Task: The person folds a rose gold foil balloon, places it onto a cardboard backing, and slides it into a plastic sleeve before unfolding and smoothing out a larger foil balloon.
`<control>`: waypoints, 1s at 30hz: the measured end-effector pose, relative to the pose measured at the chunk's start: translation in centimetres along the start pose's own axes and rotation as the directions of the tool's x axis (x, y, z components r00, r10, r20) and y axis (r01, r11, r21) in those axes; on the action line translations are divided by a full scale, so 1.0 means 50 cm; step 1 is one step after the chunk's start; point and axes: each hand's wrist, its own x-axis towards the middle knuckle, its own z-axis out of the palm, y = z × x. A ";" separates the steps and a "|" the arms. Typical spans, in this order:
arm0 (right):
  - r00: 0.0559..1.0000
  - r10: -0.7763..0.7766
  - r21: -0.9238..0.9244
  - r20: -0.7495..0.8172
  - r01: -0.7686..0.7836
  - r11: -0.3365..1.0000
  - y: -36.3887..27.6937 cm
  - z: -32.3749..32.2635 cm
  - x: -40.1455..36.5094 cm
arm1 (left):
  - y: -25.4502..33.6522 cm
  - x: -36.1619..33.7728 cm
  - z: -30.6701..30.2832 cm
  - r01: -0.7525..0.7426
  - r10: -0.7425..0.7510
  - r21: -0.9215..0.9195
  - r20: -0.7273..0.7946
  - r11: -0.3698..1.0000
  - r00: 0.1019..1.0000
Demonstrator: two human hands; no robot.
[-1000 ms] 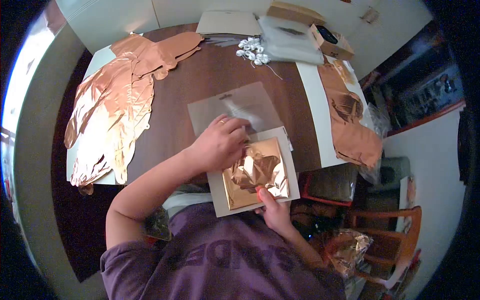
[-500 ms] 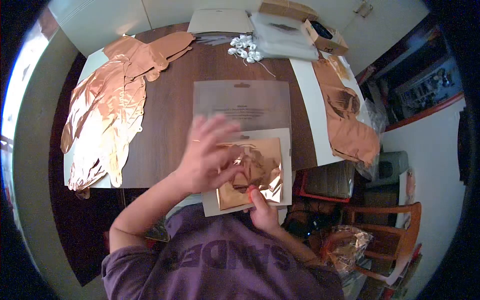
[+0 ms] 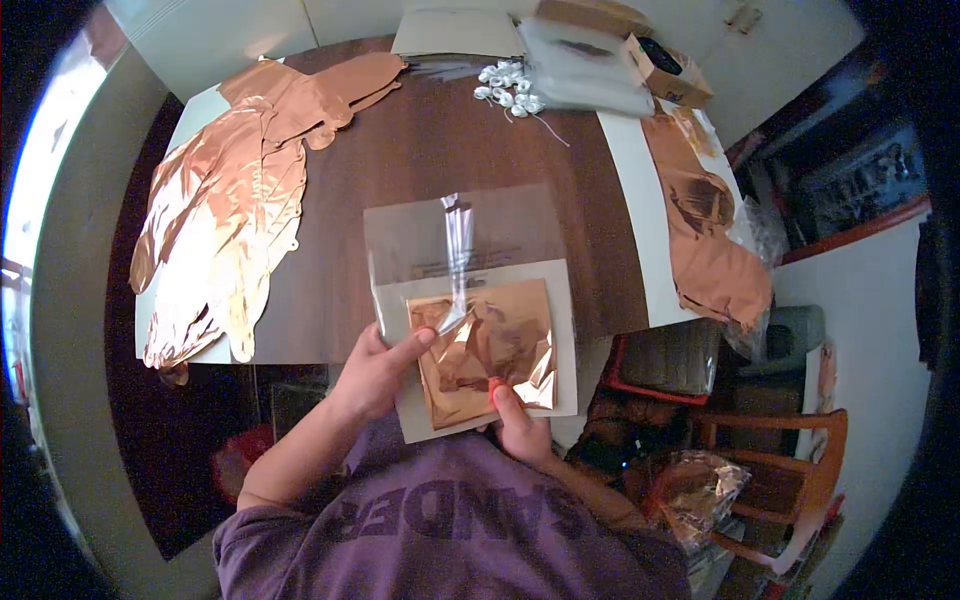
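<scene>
A clear plastic bag [image 3: 400,235] holds a white card [image 3: 390,310] and a folded copper-coloured foil piece [image 3: 500,345]. My left hand [image 3: 378,372] grips the bag's left edge, its thumb lying over the foil's upper left part. My right hand [image 3: 522,428] clasps the lower edge, thumb on top and fingers hidden beneath. Something small and red [image 3: 495,385] shows at the right thumb's tip; what it is cannot be made out. The bag's clear upper part has a shiny streak and extends over the table.
Large copper foil shapes [image 3: 225,190] lie on the brown table [image 3: 390,130] at left, another foil shape [image 3: 695,225] at right. White ribbon coils [image 3: 508,88], plastic sleeves [image 3: 580,70] and an open box [image 3: 665,75] stand at the back. A wooden chair [image 3: 825,450] is at lower right.
My left hand has come down from above the foil and now grips the bag's left edge. The bag has shifted slightly left and tilted. The view has shifted a little.
</scene>
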 end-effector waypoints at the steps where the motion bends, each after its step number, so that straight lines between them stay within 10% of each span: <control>1: 0.996 0.053 -0.053 0.070 -0.049 0.997 0.011 -0.018 -0.008 | -0.007 -0.003 -0.013 0.001 -0.001 0.022 -0.006 1.000 1.000; 7: 0.936 -0.072 -0.013 0.343 0.082 0.997 -0.058 -0.142 -0.019 | -0.018 -0.040 -0.061 0.069 -0.071 0.094 0.010 0.993 0.997; 13: 0.992 0.000 -0.001 0.123 0.000 1.000 -0.168 -0.076 0.067 | -0.048 -0.016 -0.069 0.340 -0.329 -0.071 0.138 0.938 0.934; 18: 0.987 0.071 -0.325 -0.142 -0.114 0.939 -0.158 -0.039 0.007 | -0.041 -0.090 -0.066 0.270 -0.269 0.035 -0.020 0.962 0.963; 20: 0.984 0.124 -0.472 -0.126 -0.170 0.865 -0.100 -0.091 -0.044 | -0.121 -0.125 -0.125 0.334 -0.339 0.209 -0.014 0.919 0.941; 26: 0.947 0.265 -0.361 0.183 -0.186 0.914 -0.160 -0.113 -0.075 | -0.078 -0.169 -0.076 0.097 -0.098 -0.027 -0.008 0.995 0.995; 30: 0.965 0.031 -0.212 0.261 0.026 0.977 -0.175 -0.074 -0.014 | -0.044 -0.143 -0.062 -0.072 0.097 0.602 -0.010 0.795 0.995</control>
